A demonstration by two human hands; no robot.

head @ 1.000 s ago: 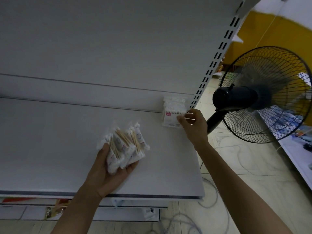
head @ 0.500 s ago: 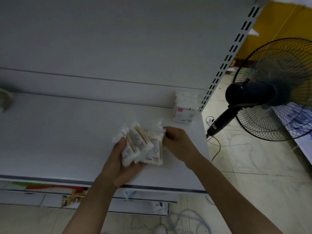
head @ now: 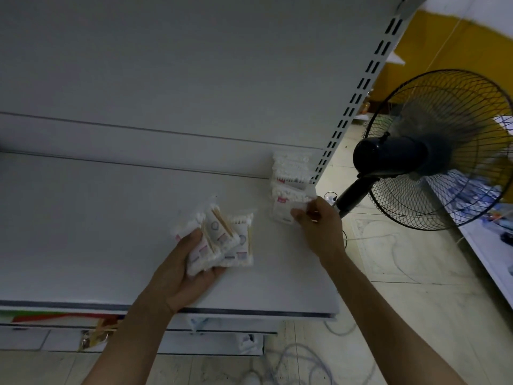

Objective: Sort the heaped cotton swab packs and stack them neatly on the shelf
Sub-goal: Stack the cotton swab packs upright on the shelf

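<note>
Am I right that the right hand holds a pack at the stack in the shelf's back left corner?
Not quite: the head view shows the stack in the shelf's back right corner, beside the slotted upright; the right hand does hold a pack there.

R hand (head: 319, 232) carried 1 pack (head: 280, 209) from bundle (head: 222, 240) to corner stack (head: 291, 170).
</note>
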